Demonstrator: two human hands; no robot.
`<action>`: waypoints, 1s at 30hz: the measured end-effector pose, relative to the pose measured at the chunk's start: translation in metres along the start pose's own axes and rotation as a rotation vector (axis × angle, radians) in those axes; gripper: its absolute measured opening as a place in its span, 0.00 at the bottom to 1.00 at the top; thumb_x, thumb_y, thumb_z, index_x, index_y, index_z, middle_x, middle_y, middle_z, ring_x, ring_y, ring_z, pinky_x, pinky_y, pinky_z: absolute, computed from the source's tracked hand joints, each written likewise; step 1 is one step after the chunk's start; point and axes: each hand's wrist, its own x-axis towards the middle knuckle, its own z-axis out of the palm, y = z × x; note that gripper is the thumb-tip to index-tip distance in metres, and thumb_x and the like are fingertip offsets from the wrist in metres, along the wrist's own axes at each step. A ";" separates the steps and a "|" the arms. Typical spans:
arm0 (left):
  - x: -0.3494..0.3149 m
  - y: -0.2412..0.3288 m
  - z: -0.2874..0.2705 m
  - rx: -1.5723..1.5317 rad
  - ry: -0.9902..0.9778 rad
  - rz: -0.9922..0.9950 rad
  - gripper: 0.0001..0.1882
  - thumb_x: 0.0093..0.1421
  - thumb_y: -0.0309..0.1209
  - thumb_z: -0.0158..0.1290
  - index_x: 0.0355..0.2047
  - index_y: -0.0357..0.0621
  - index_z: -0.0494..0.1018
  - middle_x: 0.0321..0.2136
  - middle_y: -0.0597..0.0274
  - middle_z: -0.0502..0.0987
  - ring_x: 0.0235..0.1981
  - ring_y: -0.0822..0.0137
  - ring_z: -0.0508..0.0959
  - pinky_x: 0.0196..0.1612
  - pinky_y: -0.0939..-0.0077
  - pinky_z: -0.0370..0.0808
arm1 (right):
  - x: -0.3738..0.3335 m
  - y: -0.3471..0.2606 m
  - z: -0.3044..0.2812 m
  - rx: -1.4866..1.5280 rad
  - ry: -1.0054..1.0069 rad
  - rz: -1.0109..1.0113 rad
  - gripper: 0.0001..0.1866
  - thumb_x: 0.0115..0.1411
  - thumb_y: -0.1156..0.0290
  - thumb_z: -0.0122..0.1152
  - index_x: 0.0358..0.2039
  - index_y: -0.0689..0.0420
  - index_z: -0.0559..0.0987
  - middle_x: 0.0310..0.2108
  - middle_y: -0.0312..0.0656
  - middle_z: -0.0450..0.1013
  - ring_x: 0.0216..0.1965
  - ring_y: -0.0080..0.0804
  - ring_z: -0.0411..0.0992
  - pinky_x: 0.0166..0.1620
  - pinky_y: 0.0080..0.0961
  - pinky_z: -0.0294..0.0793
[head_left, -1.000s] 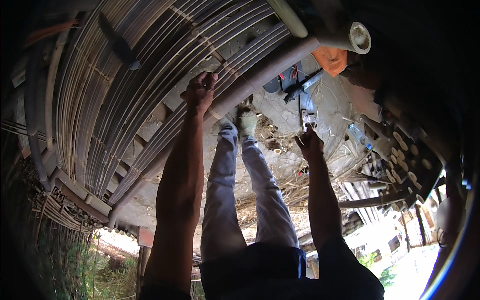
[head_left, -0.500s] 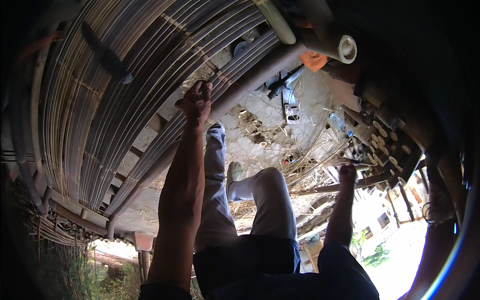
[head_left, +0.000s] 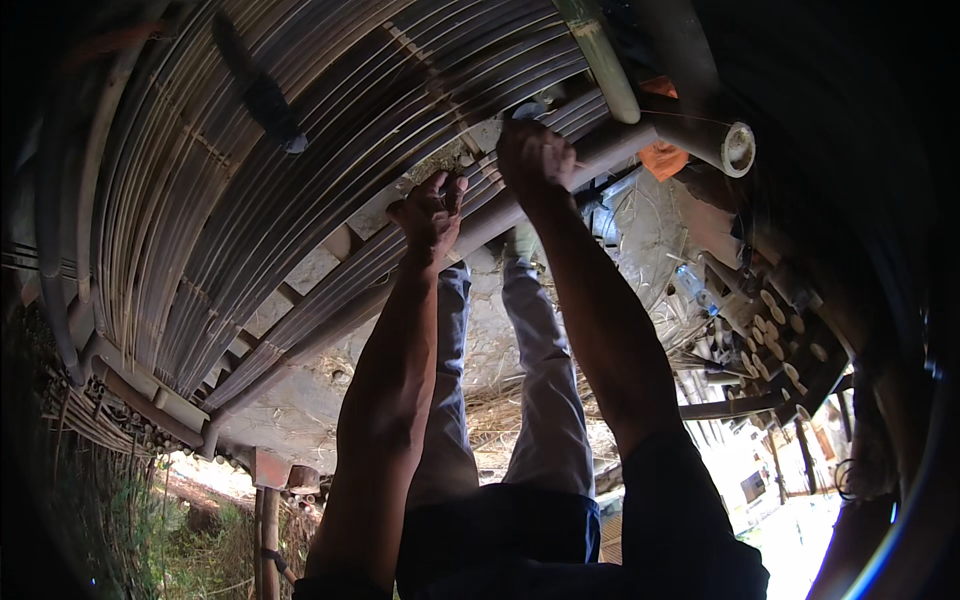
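Observation:
A curved bench-like frame of long bamboo slats (head_left: 330, 200) spreads across the upper left, with a thick bamboo pole (head_left: 605, 150) along its near edge. At that edge is my left hand (head_left: 432, 212), its fingers curled closed by the outer slats. Close to its right, my right hand (head_left: 538, 158) is closed in a fist over the slats near the thick pole. Whatever either hand grips is hidden or too small to make out. Farther left, a dark elongated object (head_left: 262, 100) with a paler tip lies on the slats.
Orange material (head_left: 662, 158) shows beside the pole's open cut end (head_left: 738, 150). On the right are a clear plastic bottle (head_left: 692, 283) and a heap of cut bamboo pieces (head_left: 775, 335). A lighter bamboo piece (head_left: 600, 60) crosses the frame. Straw litters the floor.
My right hand has come up from the lower right to the slats beside my left hand. My right leg has straightened. The view has shifted, while my left hand stays at the frame's edge.

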 end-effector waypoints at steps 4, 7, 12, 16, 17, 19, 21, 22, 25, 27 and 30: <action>0.000 0.006 -0.018 -0.072 -0.100 -0.046 0.21 0.64 0.51 0.45 0.50 0.55 0.73 0.44 0.53 0.78 0.44 0.50 0.78 0.46 0.52 0.70 | 0.025 -0.042 -0.019 0.420 -0.641 -0.043 0.26 0.61 0.59 0.54 0.54 0.65 0.70 0.44 0.58 0.73 0.48 0.40 0.73 0.55 0.44 0.70; 0.012 0.005 -0.010 -0.058 -0.089 -0.003 0.18 0.63 0.42 0.45 0.53 0.57 0.68 0.52 0.57 0.74 0.49 0.56 0.78 0.46 0.33 0.64 | 0.028 -0.032 -0.012 1.018 -0.763 0.033 0.19 0.62 0.63 0.53 0.49 0.60 0.73 0.33 0.50 0.75 0.31 0.31 0.73 0.35 0.33 0.73; 0.045 0.032 -0.008 0.032 -0.217 -0.264 0.20 0.58 0.44 0.48 0.48 0.49 0.73 0.40 0.56 0.81 0.43 0.52 0.81 0.49 0.26 0.60 | 0.062 -0.013 -0.026 1.587 -1.300 0.395 0.09 0.61 0.69 0.47 0.38 0.58 0.74 0.14 0.38 0.66 0.10 0.20 0.57 0.12 0.20 0.51; 0.043 0.051 -0.002 0.034 -0.020 -0.442 0.14 0.55 0.47 0.50 0.28 0.55 0.80 0.29 0.60 0.82 0.35 0.53 0.82 0.54 0.31 0.55 | 0.062 -0.010 -0.020 1.511 -1.279 0.338 0.11 0.62 0.69 0.45 0.38 0.58 0.75 0.14 0.37 0.67 0.09 0.21 0.57 0.13 0.21 0.53; 0.043 0.054 -0.002 0.025 0.018 -0.442 0.15 0.55 0.47 0.50 0.27 0.55 0.80 0.28 0.60 0.82 0.34 0.53 0.82 0.54 0.31 0.54 | 0.060 -0.009 -0.021 1.526 -1.260 0.334 0.11 0.62 0.68 0.45 0.39 0.58 0.75 0.14 0.38 0.67 0.09 0.21 0.57 0.13 0.21 0.53; 0.039 0.066 -0.001 -0.053 0.115 -0.528 0.15 0.54 0.47 0.50 0.24 0.53 0.80 0.24 0.62 0.81 0.31 0.55 0.82 0.52 0.33 0.56 | 0.055 -0.003 -0.021 1.542 -1.197 0.319 0.14 0.62 0.67 0.45 0.42 0.58 0.75 0.15 0.40 0.69 0.10 0.22 0.60 0.13 0.22 0.58; 0.036 0.069 -0.005 -0.098 0.180 -0.476 0.15 0.53 0.48 0.52 0.25 0.53 0.80 0.24 0.61 0.81 0.31 0.56 0.82 0.50 0.40 0.62 | 0.042 0.003 -0.016 1.190 -0.760 0.110 0.15 0.63 0.65 0.46 0.43 0.60 0.75 0.20 0.45 0.75 0.13 0.26 0.68 0.16 0.22 0.66; 0.034 0.062 -0.006 -0.119 0.215 -0.456 0.15 0.52 0.48 0.53 0.25 0.52 0.80 0.23 0.61 0.81 0.30 0.56 0.82 0.50 0.43 0.65 | 0.033 0.004 -0.008 0.836 -0.427 -0.074 0.16 0.63 0.64 0.46 0.43 0.62 0.75 0.23 0.47 0.77 0.15 0.28 0.70 0.18 0.21 0.70; -0.014 0.035 -0.024 -0.869 0.587 0.043 0.09 0.61 0.28 0.51 0.33 0.40 0.81 0.35 0.55 0.82 0.36 0.66 0.81 0.43 0.69 0.77 | 0.022 0.057 -0.096 1.219 -0.753 -0.009 0.19 0.61 0.65 0.47 0.46 0.64 0.74 0.34 0.51 0.78 0.20 0.31 0.75 0.24 0.24 0.76; -0.054 0.047 -0.053 -1.427 0.419 0.029 0.10 0.64 0.29 0.48 0.40 0.39 0.77 0.47 0.54 0.78 0.48 0.63 0.78 0.57 0.65 0.71 | 0.004 0.089 -0.125 2.147 -0.985 0.239 0.22 0.60 0.67 0.49 0.52 0.66 0.72 0.41 0.54 0.77 0.20 0.30 0.75 0.24 0.24 0.77; -0.100 0.092 -0.100 -1.957 0.296 -0.036 0.12 0.65 0.35 0.46 0.35 0.39 0.74 0.34 0.62 0.77 0.40 0.66 0.77 0.63 0.61 0.62 | -0.015 0.069 -0.129 2.532 -0.848 0.192 0.28 0.61 0.68 0.54 0.60 0.68 0.65 0.53 0.55 0.71 0.25 0.32 0.79 0.26 0.19 0.81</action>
